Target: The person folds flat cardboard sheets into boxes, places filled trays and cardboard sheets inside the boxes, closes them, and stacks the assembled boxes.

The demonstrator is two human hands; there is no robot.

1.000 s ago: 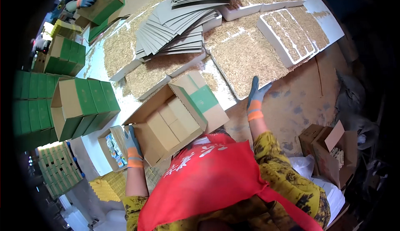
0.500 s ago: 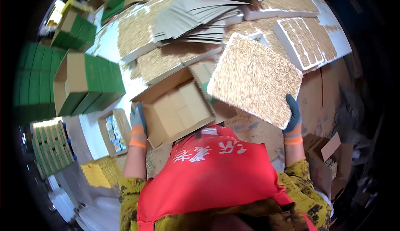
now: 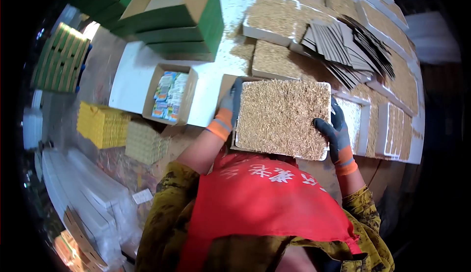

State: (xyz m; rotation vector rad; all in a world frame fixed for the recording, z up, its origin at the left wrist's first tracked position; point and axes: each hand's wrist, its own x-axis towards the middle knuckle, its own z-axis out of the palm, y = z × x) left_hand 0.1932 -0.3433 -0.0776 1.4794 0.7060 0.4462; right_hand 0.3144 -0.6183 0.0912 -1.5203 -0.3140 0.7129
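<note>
In front of my red apron, a shallow white tray (image 3: 284,120) filled to the rim with tan husk-like bits lies over a brown cardboard box (image 3: 226,81). Most of the box is hidden under the tray. My left hand (image 3: 229,104), in a dark glove with an orange cuff, holds the box at its left side, its fingers close to the tray's edge. My right hand (image 3: 336,132), gloved alike, grips the tray's right edge, thumb over the husk surface.
Green open boxes (image 3: 184,31) are stacked on the white table (image 3: 132,78). A carton of colourful packets (image 3: 169,93) stands left. Grey cardboard sheets (image 3: 338,51) lie fanned on filled trays. Yellow moulded trays (image 3: 102,125) and a green pallet (image 3: 60,58) are at the left.
My right hand has brought the filled tray left and levelled it over the box. The view has turned left, so the table's things appear further right.
</note>
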